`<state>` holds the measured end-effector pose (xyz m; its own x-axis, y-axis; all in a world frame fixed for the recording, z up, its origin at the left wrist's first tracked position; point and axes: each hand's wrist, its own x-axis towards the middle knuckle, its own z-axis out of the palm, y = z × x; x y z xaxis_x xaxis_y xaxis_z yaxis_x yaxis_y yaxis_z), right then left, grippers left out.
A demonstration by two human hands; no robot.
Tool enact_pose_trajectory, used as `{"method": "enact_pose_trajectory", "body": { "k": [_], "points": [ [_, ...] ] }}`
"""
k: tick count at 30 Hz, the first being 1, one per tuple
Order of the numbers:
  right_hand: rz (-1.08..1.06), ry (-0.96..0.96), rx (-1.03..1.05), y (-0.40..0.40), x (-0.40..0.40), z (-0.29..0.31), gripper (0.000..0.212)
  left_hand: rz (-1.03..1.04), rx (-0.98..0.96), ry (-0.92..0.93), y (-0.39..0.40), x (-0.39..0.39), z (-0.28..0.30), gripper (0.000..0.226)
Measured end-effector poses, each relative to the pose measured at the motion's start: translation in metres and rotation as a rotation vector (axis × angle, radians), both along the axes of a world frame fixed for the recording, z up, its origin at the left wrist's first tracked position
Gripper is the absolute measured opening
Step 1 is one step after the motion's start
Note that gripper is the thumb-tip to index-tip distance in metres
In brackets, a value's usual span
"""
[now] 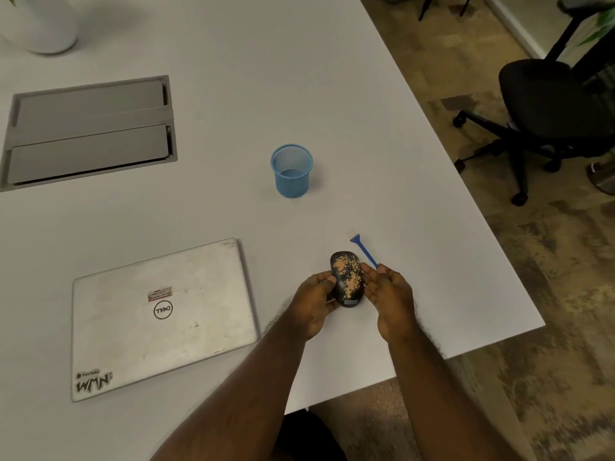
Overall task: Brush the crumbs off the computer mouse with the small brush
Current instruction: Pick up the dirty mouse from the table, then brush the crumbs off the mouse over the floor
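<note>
A black computer mouse [346, 277], its top covered with tan crumbs, sits low over the white table [233, 211] near the right front edge. My left hand [312, 304] grips its left side, thumb on the top edge. My right hand [391, 301] presses fingers against its right side. The small brush [362, 247] has a blue handle and pale bristles. It lies on the table just beyond the mouse, bristles pointing away. Its handle end runs under my right fingertips; whether they touch it I cannot tell.
A blue mesh pen cup [292, 171] stands beyond the mouse. A closed silver laptop [159, 317] lies to the left. A grey cable hatch [90, 131] sits at the far left and a white pot [40, 24] at the corner. A black office chair [549, 118] stands off the table's right edge.
</note>
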<state>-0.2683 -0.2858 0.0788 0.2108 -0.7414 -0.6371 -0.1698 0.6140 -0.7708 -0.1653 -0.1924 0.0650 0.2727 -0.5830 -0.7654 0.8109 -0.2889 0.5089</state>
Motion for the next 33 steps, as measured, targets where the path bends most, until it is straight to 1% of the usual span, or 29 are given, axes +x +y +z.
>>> {"method": "enact_pose_trajectory", "body": {
  "k": [4,7,12,18,21,26,33],
  "points": [
    [-0.035,-0.041,0.024,0.012,-0.016,0.024,0.019,0.047,-0.090,0.201,0.011,-0.008,0.019,0.032],
    [-0.031,-0.071,0.023,0.026,-0.028,0.044,0.013,0.056,-0.156,0.284,0.022,-0.013,0.035,0.030],
    [-0.024,-0.073,-0.032,0.051,-0.047,0.074,0.013,0.016,-0.220,0.351,0.044,-0.025,0.062,0.035],
    [-0.033,-0.046,-0.077,0.087,-0.067,0.102,0.022,-0.056,-0.264,0.388,0.072,-0.037,0.087,0.045],
    [-0.095,-0.037,-0.123,0.106,-0.082,0.116,0.023,-0.115,-0.290,0.412,0.087,-0.040,0.100,0.052],
    [-0.176,-0.008,-0.244,0.147,-0.116,0.139,0.018,-0.218,-0.274,0.430,0.108,-0.045,0.112,0.050],
    [-0.306,-0.031,-0.314,0.205,-0.163,0.153,0.012,-0.277,-0.248,0.483,0.129,-0.063,0.120,0.050]
  ]
}}
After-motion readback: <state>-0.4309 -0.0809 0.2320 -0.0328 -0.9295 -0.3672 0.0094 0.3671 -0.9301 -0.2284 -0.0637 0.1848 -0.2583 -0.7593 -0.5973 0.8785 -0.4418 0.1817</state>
